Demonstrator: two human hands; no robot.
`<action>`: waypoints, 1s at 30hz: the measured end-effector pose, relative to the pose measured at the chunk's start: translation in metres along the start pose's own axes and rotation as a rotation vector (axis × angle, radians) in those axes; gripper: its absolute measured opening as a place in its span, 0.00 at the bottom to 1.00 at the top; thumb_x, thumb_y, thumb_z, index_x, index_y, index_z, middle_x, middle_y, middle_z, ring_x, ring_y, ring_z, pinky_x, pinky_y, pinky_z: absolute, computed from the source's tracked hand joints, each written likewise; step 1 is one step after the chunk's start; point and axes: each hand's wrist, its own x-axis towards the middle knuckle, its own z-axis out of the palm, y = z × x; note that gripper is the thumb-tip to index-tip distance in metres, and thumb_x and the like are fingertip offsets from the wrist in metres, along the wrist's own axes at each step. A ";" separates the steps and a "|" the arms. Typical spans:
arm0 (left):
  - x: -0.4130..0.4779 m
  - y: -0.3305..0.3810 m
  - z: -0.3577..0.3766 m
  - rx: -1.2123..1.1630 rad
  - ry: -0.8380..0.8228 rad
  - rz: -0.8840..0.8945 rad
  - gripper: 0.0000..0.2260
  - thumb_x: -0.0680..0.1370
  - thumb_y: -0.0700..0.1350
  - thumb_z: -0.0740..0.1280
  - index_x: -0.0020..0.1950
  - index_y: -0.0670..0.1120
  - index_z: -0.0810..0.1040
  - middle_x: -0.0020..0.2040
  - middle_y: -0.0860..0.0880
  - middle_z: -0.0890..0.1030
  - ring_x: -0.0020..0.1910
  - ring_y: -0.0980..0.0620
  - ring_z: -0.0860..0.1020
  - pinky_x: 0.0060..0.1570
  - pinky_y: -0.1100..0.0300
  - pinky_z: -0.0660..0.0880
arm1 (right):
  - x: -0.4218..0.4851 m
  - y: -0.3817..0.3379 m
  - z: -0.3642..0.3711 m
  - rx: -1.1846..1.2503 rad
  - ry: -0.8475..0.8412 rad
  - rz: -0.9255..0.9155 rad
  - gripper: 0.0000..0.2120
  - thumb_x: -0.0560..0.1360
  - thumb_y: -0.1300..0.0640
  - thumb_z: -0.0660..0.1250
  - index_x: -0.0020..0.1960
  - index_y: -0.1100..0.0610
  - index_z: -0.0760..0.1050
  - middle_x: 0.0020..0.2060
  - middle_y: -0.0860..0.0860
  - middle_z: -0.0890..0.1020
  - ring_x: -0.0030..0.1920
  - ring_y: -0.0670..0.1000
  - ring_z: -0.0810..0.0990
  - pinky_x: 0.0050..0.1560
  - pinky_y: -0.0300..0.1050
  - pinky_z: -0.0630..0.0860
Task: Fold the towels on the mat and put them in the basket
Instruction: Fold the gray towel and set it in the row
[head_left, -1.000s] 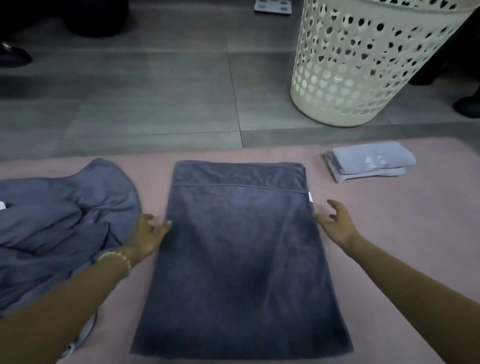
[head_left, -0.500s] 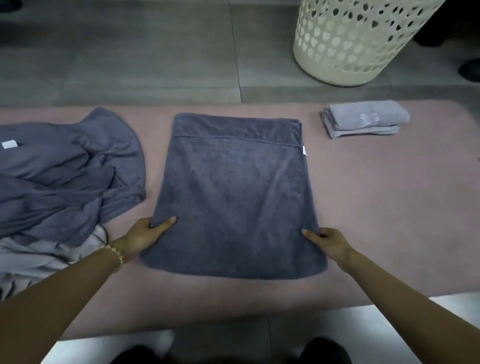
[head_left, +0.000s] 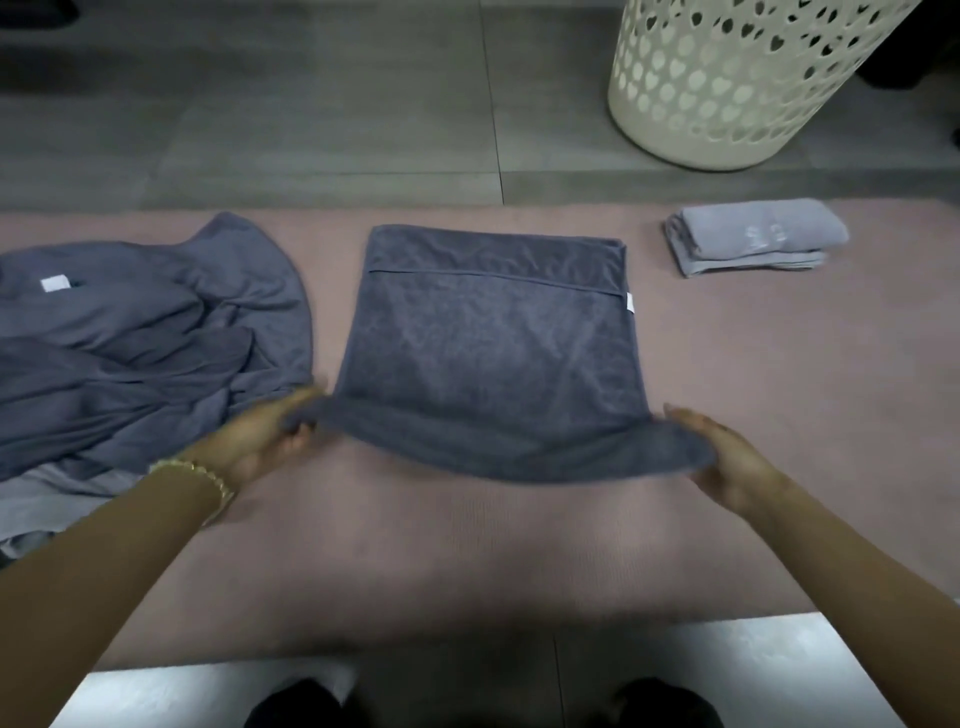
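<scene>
Left hand: The left hand (head_left: 265, 441) is closed on the near left corner of the towel (head_left: 488, 338). The fingers are curled round the cloth. It holds that corner a little way up off the mat (head_left: 467, 545).
Right hand: The right hand (head_left: 727, 467) holds the near right corner. The cloth lies over the fingers, and the thumb sits on top at the edge. This corner is up off the mat too.
Wrist: A gold bracelet (head_left: 208, 478) is on the left wrist.
Towel: It is dark grey and lies in the middle of the mat. The far part is flat. The near edge is lifted and pulled tight between the two hands. A thin seam runs across it near the far edge. A small white tag (head_left: 629, 303) sticks out at its right side.
Pile: At 9 o'clock from the towel is a messy pile (head_left: 140, 338) of grey towels, just beside it.
Folded towel: At 2 o'clock is a light grey folded towel (head_left: 753, 236) on the mat, well apart from the dark one.
Basket: At 1 o'clock, past the mat, a cream basket (head_left: 727, 88) with heart holes stands on the floor (head_left: 311, 104).
Mat: It is pink and lies flat.
Floor: It has grey tiles.
Near edge: At 6 o'clock two dark shoes (head_left: 296, 701) show.
</scene>
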 end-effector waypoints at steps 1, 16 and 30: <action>0.005 0.014 0.010 -0.144 0.017 0.011 0.10 0.82 0.40 0.55 0.43 0.45 0.72 0.29 0.52 0.81 0.27 0.61 0.78 0.26 0.72 0.73 | 0.007 -0.012 0.005 0.072 0.008 -0.006 0.12 0.79 0.56 0.60 0.61 0.60 0.71 0.50 0.52 0.81 0.49 0.52 0.80 0.44 0.39 0.77; 0.072 0.007 0.058 0.438 0.337 0.094 0.27 0.72 0.50 0.73 0.63 0.33 0.72 0.60 0.41 0.77 0.54 0.43 0.78 0.57 0.53 0.76 | 0.067 -0.029 0.055 -0.293 0.207 0.019 0.29 0.72 0.54 0.72 0.64 0.71 0.69 0.60 0.62 0.76 0.59 0.62 0.76 0.55 0.48 0.75; 0.010 -0.004 -0.008 0.414 -0.096 -0.147 0.06 0.76 0.40 0.66 0.50 0.40 0.82 0.44 0.46 0.85 0.41 0.51 0.84 0.40 0.61 0.81 | 0.023 0.016 -0.016 -0.361 -0.274 0.090 0.21 0.67 0.59 0.74 0.58 0.63 0.75 0.52 0.58 0.83 0.52 0.57 0.82 0.49 0.45 0.81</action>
